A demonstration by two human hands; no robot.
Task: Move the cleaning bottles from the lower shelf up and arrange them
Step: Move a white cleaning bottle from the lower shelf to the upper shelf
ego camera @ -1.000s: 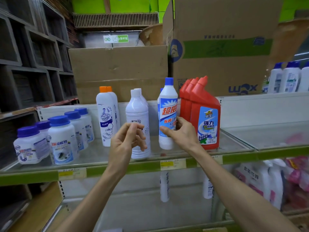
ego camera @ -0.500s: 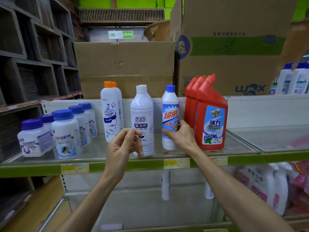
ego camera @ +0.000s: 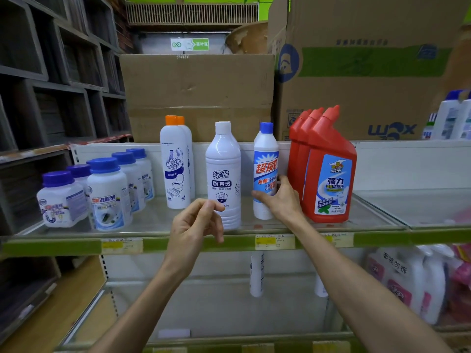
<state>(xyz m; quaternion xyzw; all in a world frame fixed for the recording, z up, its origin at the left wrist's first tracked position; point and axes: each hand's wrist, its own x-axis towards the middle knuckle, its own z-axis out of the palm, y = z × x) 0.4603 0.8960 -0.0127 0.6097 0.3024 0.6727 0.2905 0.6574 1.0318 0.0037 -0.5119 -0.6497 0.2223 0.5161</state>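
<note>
Nearest the camera, two bare forearms reached up toward the glass shelf with its green front rail. The left hand hung just in front of that rail, its fingers loosely curled and holding nothing, thumb and forefinger close together. The right hand rested on the shelf with its fingers and thumb curled round the lower part of the blue-capped cleaner bottle, a slim white plastic cylinder with a blue and red label, standing upright.

Just left of that bottle stood a white ribbed bottle with a white cap, smooth-shouldered and upright, with a second like it behind, mostly hidden. Further left were two tall white bottles with orange caps, one behind the other. At the shelf's left end stood squat white jars with blue screw lids, five that could be counted, in rows. Just right of the held bottle, touching or nearly so, three red angled-neck toilet cleaner bottles stood in a file front to back.

Below the glass shelf, on the lower shelf, white bottles with pink labels stood at the right; their number was unclear.

Behind the glass shelf stood two brown corrugated cardboard boxes, the right one larger with a green band.
</note>
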